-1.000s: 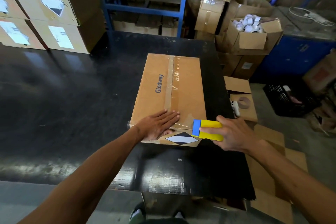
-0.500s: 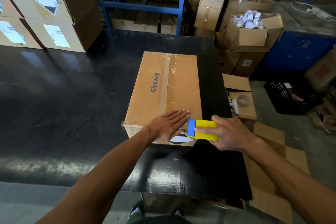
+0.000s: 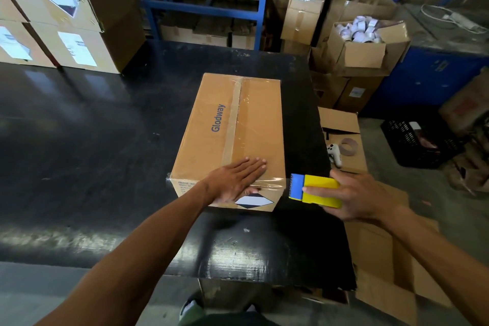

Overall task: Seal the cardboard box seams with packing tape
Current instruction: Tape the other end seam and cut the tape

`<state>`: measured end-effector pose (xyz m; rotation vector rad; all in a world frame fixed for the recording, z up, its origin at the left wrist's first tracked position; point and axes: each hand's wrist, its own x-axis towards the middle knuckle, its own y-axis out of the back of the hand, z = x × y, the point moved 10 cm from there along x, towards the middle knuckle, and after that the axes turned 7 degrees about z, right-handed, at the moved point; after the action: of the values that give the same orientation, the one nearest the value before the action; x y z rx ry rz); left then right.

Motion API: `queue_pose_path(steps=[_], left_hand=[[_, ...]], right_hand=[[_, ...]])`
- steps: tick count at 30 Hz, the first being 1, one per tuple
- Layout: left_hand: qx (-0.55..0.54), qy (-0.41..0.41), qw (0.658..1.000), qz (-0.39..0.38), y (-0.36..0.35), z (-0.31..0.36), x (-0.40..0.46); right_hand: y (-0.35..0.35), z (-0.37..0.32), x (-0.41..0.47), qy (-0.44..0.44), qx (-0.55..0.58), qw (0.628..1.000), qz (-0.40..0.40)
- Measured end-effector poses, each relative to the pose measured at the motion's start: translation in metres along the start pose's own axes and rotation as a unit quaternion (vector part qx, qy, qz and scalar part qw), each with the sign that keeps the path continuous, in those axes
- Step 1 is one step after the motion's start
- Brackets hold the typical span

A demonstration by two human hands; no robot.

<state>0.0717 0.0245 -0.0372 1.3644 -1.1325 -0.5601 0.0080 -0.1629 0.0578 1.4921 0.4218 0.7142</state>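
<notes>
We have the cardboard box mid-table; our left hand lies spread flat on its 6 o'clock edge. It looks stiff, likely light — pin it there. At 3 o'clock, our right hand clasps the tape dispenser.

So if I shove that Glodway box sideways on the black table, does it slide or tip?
Probably slides: the Glodway box lies low and wide, flat on the glossy black table. The left hand pressing its near edge suggests it shifts easily. Weight can't be judged.
</notes>
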Motion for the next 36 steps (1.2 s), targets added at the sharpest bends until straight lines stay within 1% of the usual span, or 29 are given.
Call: queue_pose_path(steps=[7,10,12,16,21,26,31,34,36], left_hand=[[0.019,-0.001,1.0,0.005,0.002,0.003,0.002],[0.031,0.004,0.999,0.01,0.007,0.01,0.018],[0.027,0.017,0.999,-0.001,0.005,0.019,0.034],[0.024,0.077,0.997,-0.009,-0.003,0.023,0.043],[0.04,0.074,0.996,-0.008,-0.006,0.024,0.043],[0.029,0.097,0.995,-0.001,0.003,0.025,0.049],[-0.012,0.134,0.991,-0.028,-0.001,0.02,0.05],[-0.039,0.183,0.982,-0.003,0.006,0.016,0.054],[-0.046,0.235,0.971,0.01,0.009,0.013,0.058]], right_hand=[[-0.02,0.003,-0.001,0.001,-0.004,1.0,0.023],[-0.023,0.004,-0.001,-0.005,0.004,1.0,0.031],[-0.021,0.002,-0.001,-0.001,0.005,0.999,0.044],[-0.02,-0.008,-0.002,0.019,-0.023,0.997,0.073],[-0.027,-0.023,-0.006,0.018,-0.079,0.991,0.108],[-0.032,-0.027,-0.007,-0.009,-0.082,0.991,0.104],[-0.04,-0.014,-0.02,-0.032,-0.108,0.992,0.061],[-0.033,0.004,-0.033,-0.07,-0.098,0.991,0.049],[-0.027,0.017,-0.034,-0.135,-0.063,0.988,0.042]])
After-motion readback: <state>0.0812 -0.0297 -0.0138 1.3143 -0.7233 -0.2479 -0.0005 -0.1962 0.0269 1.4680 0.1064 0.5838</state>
